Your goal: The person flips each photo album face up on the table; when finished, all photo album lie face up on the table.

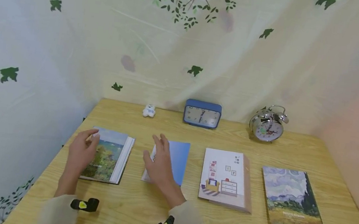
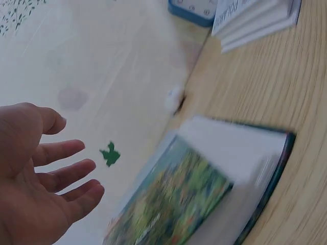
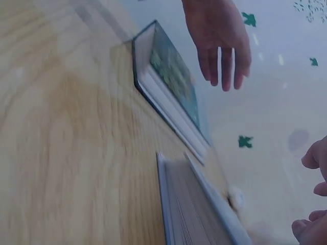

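My left hand point(image 1: 82, 150) hovers at the left edge of a photo album point(image 1: 105, 157) with a painted seaside cover, its fingers loosely bent and holding nothing. In the left wrist view that album point(image 2: 173, 199) has its cover partly raised from the white pages. Above a blue-and-white book point(image 1: 178, 161) is my right hand point(image 1: 160, 164), fingers spread and apart from the cover, hiding the book's left part. The right wrist view shows this book point(image 3: 199, 204) with its cover a little lifted off its pages, and the fingertips of my right hand point(image 3: 314, 194) at the right edge.
Right of the hands lie a white book with a furniture drawing point(image 1: 225, 178) and a landscape-painted album point(image 1: 293, 202). Along the back stand a small white bear figure point(image 1: 149, 110), a blue clock point(image 1: 202, 114) and a silver twin-bell alarm clock point(image 1: 267, 127), before a leaf-printed curtain point(image 1: 160, 49).
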Available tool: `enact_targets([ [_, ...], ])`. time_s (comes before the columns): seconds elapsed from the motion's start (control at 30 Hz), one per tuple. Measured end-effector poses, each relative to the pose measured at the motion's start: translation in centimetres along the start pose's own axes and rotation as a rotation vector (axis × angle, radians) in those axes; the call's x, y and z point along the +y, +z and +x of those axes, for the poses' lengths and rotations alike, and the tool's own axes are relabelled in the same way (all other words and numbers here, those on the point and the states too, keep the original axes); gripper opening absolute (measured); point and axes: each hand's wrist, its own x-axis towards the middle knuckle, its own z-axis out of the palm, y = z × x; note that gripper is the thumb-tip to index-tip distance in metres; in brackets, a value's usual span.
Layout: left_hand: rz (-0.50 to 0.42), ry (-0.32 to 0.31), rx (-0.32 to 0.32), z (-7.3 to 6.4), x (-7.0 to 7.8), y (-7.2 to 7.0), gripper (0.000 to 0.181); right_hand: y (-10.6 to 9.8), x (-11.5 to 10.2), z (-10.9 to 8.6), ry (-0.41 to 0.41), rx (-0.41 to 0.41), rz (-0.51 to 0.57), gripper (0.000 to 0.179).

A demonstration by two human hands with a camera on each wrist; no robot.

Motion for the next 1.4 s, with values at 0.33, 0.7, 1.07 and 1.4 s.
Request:
enact_targets([
  [0.33,-0.142,-0.034,-0.301,-0.1,3.2,4.8,0.05,-4.2,3.3,-0.3,0.18,0.168,-0.078,0.07],
  [0.7,-0.11,0.031,-0.441,-1.6,5.9,12.2,0.055,-4.1,5.7,-2.2,0.397,0.051,0.046,0.076],
  [1.07,-0.009,0.032,-0.359,-2.0,6.0,13.0,0.048,-4.3,6.8,-2.6,0.384,0.086,0.091,0.054],
  [1.4,-0.162,-0.022,-0.45,-2.1,6.8,13.3,0.055,-5.8,5.7,-2.1,0.418,0.137,0.135,0.051],
])
